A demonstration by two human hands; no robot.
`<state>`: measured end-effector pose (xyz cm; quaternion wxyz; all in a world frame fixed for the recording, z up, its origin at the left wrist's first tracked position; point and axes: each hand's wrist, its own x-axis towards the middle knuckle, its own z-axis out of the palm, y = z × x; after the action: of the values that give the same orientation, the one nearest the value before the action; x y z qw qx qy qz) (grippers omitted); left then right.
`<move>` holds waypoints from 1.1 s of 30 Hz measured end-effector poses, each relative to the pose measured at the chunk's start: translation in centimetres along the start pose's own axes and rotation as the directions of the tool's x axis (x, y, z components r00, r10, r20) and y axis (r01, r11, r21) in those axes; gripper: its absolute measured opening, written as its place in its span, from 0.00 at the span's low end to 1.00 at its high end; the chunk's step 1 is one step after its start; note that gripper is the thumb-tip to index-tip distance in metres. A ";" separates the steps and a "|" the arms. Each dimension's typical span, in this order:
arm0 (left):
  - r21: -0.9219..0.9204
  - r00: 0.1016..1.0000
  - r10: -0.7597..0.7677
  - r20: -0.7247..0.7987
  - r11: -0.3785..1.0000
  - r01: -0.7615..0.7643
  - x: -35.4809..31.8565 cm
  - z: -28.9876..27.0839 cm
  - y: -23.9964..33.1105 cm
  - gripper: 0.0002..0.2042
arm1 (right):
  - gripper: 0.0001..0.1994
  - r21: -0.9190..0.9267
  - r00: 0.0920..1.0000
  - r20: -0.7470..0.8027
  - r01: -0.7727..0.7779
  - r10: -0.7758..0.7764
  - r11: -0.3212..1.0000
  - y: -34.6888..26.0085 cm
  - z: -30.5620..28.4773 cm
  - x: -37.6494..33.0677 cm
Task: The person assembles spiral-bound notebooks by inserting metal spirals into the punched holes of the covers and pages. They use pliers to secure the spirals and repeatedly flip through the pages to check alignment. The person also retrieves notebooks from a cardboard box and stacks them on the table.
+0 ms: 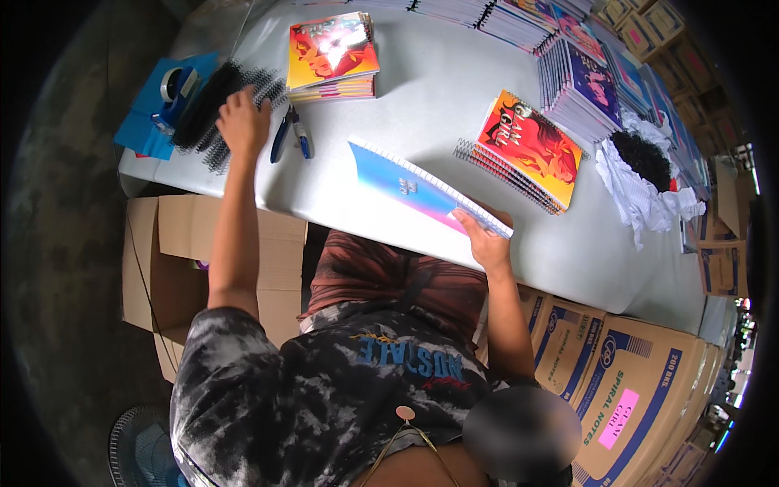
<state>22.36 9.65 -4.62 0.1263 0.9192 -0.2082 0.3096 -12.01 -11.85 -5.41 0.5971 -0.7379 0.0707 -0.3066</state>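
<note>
In my right hand (488,242) is a thin notebook (410,191) with a blue-to-pink cover. It is held near its right end, tilted over the table, and a row of punched holes runs along its upper edge. My left hand (243,126) is at a pile of black spiral binding coils (213,105) on the left, fingers apart and touching the pile's right side. Whether a coil lies under the fingertips is hidden. Blue-handled pliers (281,136) and a blue-and-white marker (301,135) lie just right of that hand.
Stacked red-and-yellow notebooks stand at the back (331,53) and right (527,150). A tape dispenser (174,93) sits on a blue sheet (134,122). Crumpled white cloth (625,195) holds black scraps. Purple notebooks (588,81) are piled far right. Cartons (641,398) stand below the table.
</note>
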 end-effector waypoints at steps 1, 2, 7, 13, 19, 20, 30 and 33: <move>0.131 0.984 -0.118 0.130 0.986 0.101 0.9 1.1 -2.2 0.22 | 0.10 0.034 1.000 0.001 -0.029 0.029 0.999 0.2 0.2 0.1; 0.201 0.938 -0.146 0.313 0.976 0.084 1.3 2.5 -4.5 0.22 | 0.10 0.067 0.998 0.005 -0.055 0.055 0.996 0.3 0.3 0.4; -0.059 0.982 -0.070 0.173 0.995 0.081 2.9 0.5 -4.3 0.17 | 0.13 0.070 0.999 0.007 0.035 -0.035 0.997 -2.2 0.4 1.4; -0.283 0.998 0.006 0.062 0.959 0.012 4.8 -2.9 -2.8 0.15 | 0.13 0.020 0.998 -0.013 0.066 -0.066 0.998 -1.9 0.0 1.8; -0.814 0.713 0.413 0.567 0.417 0.405 -1.6 -10.4 7.2 0.14 | 0.13 -0.005 0.995 -0.078 0.063 -0.063 0.998 -1.4 -0.5 2.3; -0.878 0.723 0.521 0.453 0.400 0.262 -2.2 -9.9 7.4 0.15 | 0.13 -0.004 0.996 -0.071 0.048 -0.048 0.999 -1.5 -0.5 2.4; -0.763 0.642 0.428 0.636 0.474 0.439 -2.0 -8.8 8.2 0.24 | 0.12 0.028 0.996 -0.052 0.070 -0.068 0.997 -1.3 -0.4 2.4; -0.682 0.514 0.453 0.729 0.409 0.606 -1.3 -9.4 8.6 0.23 | 0.13 0.020 0.995 -0.038 0.095 -0.094 0.995 -1.2 -0.3 2.3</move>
<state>12.64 5.88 2.75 0.4984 0.7216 -0.3195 -0.3589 -10.61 -12.89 -3.43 0.5885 -0.7280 0.0434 -0.3490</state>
